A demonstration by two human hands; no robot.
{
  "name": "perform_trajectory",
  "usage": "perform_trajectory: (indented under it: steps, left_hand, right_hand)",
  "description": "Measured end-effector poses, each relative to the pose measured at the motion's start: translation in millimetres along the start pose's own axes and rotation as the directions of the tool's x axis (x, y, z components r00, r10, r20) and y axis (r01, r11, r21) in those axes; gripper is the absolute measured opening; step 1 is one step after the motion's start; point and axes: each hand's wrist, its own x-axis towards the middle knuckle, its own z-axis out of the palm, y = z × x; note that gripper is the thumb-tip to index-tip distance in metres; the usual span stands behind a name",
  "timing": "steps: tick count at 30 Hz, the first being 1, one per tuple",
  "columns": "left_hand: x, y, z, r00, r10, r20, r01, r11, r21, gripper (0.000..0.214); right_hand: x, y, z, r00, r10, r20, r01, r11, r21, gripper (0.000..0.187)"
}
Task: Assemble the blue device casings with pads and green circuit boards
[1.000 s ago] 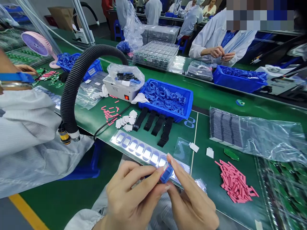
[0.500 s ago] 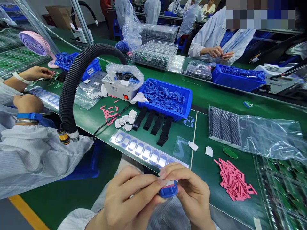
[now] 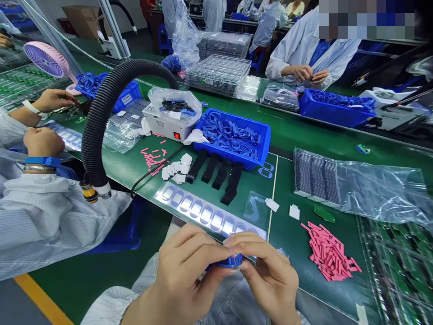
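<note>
Close to my lap, at the table's front edge, both hands are closed on one small blue plastic casing [image 3: 231, 262]. My left hand [image 3: 186, 271] grips its left side, with fingers over the top and the thumb below. On the right side, my right hand [image 3: 270, 275] pinches it between thumb and fingertips. A bit of pink shows at its top; the fingers hide most of the casing. Just beyond the hands lies a clear sheet of oval window stickers [image 3: 206, 215]. Black strips [image 3: 221, 174] and white card pieces [image 3: 176, 168] lie farther back.
A blue bin of casings [image 3: 267, 140] stands behind the strips, beside a white box [image 3: 165, 124]. A black flexible hose [image 3: 93, 122] arches at left, near a co-worker's hands [image 3: 43, 140]. At right lie pink strips [image 3: 331, 253], a plastic bag [image 3: 379, 185] and clear trays [image 3: 392, 266].
The blue casing has tilted between my fingers, so its white and pink inside shows less. A green ring-shaped piece on the far belt has moved right. The co-worker's hands at left have shifted slightly.
</note>
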Motion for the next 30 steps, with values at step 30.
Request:
perform_trajectory:
  steps: [30]
  left_hand:
    - [-18.4,-8.9,5.7,0.942,-0.337,0.009,0.326,0.904,-0.275,0.015]
  right_hand:
    - [7.1,-17.3,1.9,0.974,0.179,-0.137,-0.177,0.984,0.031,0.011]
